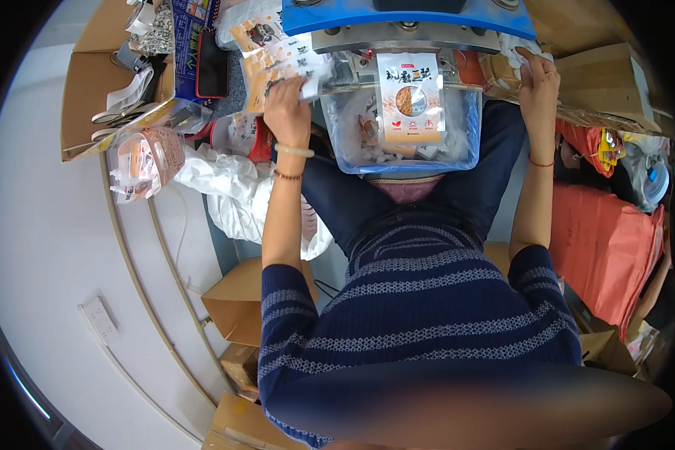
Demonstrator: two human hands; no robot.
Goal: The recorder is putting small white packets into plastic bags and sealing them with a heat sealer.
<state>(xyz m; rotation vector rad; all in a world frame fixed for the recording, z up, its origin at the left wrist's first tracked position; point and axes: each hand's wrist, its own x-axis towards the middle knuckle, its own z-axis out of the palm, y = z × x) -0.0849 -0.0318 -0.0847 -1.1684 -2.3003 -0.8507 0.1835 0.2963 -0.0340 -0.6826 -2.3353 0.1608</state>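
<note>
My left hand (286, 112) is over a stack of white and orange printed pouches (277, 61), its fingers closed at the edge of a pouch. My right hand (538, 79) reaches to a small cardboard box (501, 77) with white pieces (511, 49) in it. The right fingers are bent together, and what they pinch is hidden. Between my hands, another printed pouch (410, 97) with a round picture of grains hangs upright from the metal jaw of a blue machine (409, 18). Beneath it, a clear-blue bin (469, 154) between my legs holds more pouches.
On the left are a phone (212, 65), a cardboard box (90, 90) of odds and ends, and a pink basket (165, 154) of packets. White sheeting (236, 187) hangs below. To the right stand a larger carton (607, 86) and a red sack (607, 255).
</note>
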